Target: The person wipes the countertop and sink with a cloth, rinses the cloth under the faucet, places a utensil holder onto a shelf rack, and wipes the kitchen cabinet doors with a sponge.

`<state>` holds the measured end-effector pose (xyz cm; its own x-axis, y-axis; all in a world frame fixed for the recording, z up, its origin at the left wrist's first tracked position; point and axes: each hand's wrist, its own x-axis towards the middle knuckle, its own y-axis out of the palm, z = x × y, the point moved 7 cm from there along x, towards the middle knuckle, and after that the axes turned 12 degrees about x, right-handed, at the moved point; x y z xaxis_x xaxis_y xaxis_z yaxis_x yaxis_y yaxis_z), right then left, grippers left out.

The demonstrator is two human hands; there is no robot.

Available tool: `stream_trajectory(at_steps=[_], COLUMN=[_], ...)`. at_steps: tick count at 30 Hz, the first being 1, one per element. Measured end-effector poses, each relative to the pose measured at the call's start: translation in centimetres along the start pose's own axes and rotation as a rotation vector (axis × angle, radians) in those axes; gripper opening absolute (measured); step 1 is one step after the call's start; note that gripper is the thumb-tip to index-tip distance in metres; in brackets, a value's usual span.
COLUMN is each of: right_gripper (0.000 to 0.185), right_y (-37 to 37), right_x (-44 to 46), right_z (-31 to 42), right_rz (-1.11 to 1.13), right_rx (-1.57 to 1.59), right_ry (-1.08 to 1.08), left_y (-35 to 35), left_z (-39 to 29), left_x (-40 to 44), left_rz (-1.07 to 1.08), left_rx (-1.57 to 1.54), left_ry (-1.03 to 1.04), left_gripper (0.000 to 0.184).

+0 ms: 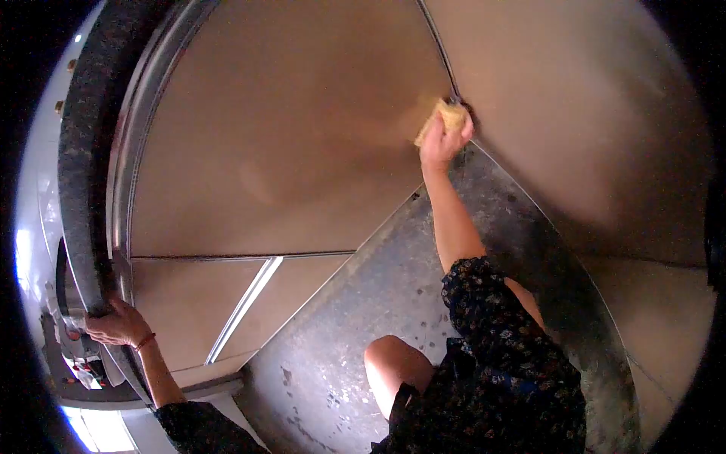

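My right hand (445, 145) is closed around a folded yellow cloth (452, 115). It presses the cloth into the corner where two brownish metal panels and the grey floor come together. Off to the lower left, my left hand (119, 324), with a thin red band at the wrist, grips the thick black edge trim (83, 197) of the opening. Some of its fingertips are hidden behind that trim.
A large smooth metal panel (287, 136) rises beside the opening, and another panel (582, 98) stands on the right. Beneath me the grey metal floor (318, 333) is stained and spotted. A pale strip (243, 310) crosses the lower panel.
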<state>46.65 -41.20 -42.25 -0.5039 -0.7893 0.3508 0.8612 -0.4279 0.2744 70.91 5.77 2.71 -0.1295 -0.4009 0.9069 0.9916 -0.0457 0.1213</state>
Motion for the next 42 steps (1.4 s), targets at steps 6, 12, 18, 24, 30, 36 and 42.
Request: stream_trajectory(at_steps=[6, 12, 18, 24, 30, 36, 42], right_gripper=[0.036, 0.044, 0.043, 0.046, 0.059, 0.039, 0.041], right_y=[-1.6, 2.2, 3.5, 1.5, 3.6, 4.1, 3.4], right_x=[-7.2, -4.0, -16.8, -4.7, -3.2, -22.5, -4.5], right_z=[-12.9, 6.0, 19.8, 9.1, 12.7, 18.9, 13.8], right_rz=[-0.221, 0.027, 0.886, 0.590, 0.424, 1.290, 0.771], right_rx=[0.499, 0.527, 0.333, 0.117, 0.066, 0.408, 0.186], right_ry=[1.043, 0.266, -0.759, 0.103, -0.289, -0.701, -0.361], left_y=[-0.3, -0.1, 0.2, -0.7, -0.8, 0.1, -1.3], left_z=[-0.1, -0.1, -0.3, -1.0, -0.8, -0.9, -1.7], left_x=[0.1, 0.3, -0.2, 0.1, 0.3, -0.3, 0.3], left_rz=[-0.020, 0.000, 0.038, 0.026, -0.017, 0.061, 0.046], left_rx=[0.002, -0.027, -0.032, -0.050, -0.059, -0.056, -0.071], left_ry=[0.034, -0.002, 0.035, 0.010, -0.042, 0.005, -0.039], left_gripper=[0.068, 0.086, 0.078, 0.067, 0.074, 0.069, 0.068])
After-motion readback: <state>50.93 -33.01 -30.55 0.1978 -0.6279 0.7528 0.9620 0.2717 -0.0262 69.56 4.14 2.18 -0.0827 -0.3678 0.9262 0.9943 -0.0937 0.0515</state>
